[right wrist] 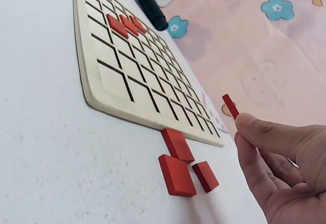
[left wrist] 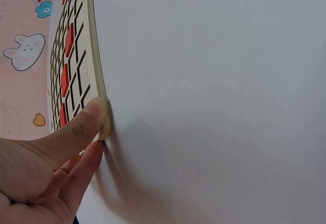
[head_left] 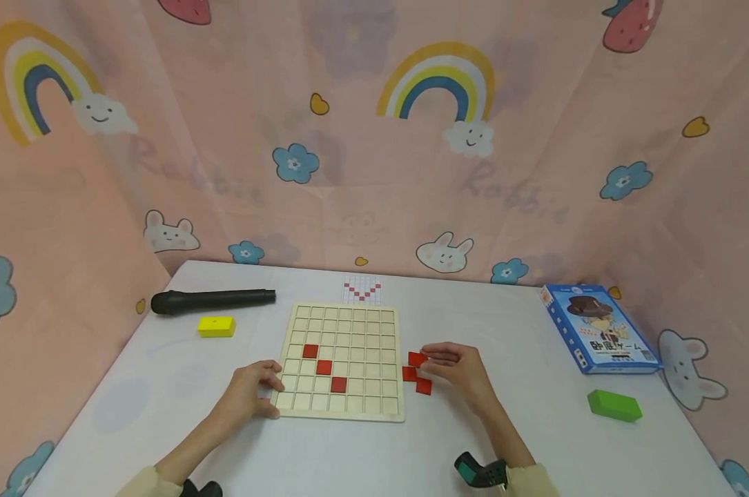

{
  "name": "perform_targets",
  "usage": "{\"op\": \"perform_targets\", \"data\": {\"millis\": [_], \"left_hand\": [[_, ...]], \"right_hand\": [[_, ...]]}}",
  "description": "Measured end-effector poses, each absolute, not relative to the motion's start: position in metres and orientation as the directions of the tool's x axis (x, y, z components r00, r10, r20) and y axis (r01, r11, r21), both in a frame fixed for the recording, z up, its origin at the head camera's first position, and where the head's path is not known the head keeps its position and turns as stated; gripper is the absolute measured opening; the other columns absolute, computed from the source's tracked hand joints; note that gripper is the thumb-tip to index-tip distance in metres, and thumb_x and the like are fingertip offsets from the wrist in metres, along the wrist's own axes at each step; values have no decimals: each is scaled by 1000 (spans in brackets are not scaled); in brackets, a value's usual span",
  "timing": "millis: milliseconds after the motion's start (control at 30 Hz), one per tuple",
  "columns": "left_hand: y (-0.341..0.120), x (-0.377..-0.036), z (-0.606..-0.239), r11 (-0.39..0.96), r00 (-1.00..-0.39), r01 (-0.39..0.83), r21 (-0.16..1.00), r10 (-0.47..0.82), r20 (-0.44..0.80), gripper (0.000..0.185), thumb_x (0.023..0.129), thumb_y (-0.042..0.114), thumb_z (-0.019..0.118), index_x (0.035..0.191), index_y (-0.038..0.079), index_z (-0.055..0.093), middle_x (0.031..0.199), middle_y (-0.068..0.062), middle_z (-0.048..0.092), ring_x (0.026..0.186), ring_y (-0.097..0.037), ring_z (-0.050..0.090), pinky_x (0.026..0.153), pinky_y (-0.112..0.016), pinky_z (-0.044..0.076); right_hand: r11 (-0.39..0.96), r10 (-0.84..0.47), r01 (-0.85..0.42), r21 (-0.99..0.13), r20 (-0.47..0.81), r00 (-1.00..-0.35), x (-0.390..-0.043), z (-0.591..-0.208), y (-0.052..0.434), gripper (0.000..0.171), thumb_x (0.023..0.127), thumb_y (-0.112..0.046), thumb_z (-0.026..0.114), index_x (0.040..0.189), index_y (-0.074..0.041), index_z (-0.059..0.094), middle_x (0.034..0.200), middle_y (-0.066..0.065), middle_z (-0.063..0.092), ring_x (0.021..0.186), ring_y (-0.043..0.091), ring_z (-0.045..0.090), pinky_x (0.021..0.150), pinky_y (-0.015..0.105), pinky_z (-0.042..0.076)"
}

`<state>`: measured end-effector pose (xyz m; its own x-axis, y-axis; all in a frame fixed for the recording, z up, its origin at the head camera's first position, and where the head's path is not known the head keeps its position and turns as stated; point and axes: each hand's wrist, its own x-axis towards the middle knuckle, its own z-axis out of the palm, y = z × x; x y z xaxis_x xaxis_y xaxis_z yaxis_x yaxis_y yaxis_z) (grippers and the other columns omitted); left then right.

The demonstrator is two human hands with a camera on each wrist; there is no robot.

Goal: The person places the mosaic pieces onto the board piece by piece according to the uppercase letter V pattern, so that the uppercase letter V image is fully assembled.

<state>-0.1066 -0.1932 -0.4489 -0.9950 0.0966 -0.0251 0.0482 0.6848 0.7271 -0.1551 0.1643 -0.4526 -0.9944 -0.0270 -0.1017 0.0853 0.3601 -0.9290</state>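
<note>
My left hand [head_left: 247, 394] grips the near left corner of a pale wooden grid board [head_left: 368, 407], thumb and fingers at its rim. Three red square tiles sit on the board in a diagonal line, one of them a red tile [head_left: 339, 384] nearest to me. Off the board's right edge, my right hand [right wrist: 285, 168] pinches another red tile [right wrist: 230, 106] between thumb and fingertips, held above the table. Below it lie three loose red tiles, among them a tile [right wrist: 177, 175] in front and a tile [right wrist: 177, 145] right at the board's edge.
Behind the board lies a small pattern card [head_left: 362, 290] with a red V on a grid. A black microphone [head_left: 212, 301] and a yellow block [head_left: 216, 326] are at the left. To the right are a blue game box [head_left: 600, 331] and a green block [head_left: 614, 405].
</note>
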Motion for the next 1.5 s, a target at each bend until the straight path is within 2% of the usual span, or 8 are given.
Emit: {"op": "perform_targets", "data": {"millis": [600,900,1133,1500], "left_hand": [[-195,-107,-450,689,-995,37,724,91,-36,34,48,-12,85,75,2,69,106,-10,65,107,-34,59,100,-52,41],[-195,-108,-452,693,-996,34,720,83,-32,33,49,-12,85,74,3,69,106,-10,66,107,-34,59,99,-51,43],[-193,-107,-453,692,-997,18,722,65,-38,33,50,-14,84,74,3,70,107,-9,66,106,-32,59,99,-50,43],[-193,-106,-450,687,-997,0,727,57,-54,33,51,-13,85,76,3,70,109,-9,65,105,-32,59,100,-52,42]], "right_hand": [[257,-39,65,-964,-77,-996,-171,-454,114,27,79,-1,75,106,2,70,103,15,70,93,26,68,78,30,56],[222,-71,15,-975,-31,-997,-181,-453,94,27,78,2,75,104,4,70,103,18,70,93,27,68,82,29,55],[254,-89,-45,-966,23,-996,-193,-458,76,27,77,-1,77,103,3,70,99,17,71,88,26,70,80,30,56],[181,-188,-121,-976,87,-978,-207,-464,46,26,78,0,75,103,6,70,100,20,70,91,30,69,82,30,56]]}}
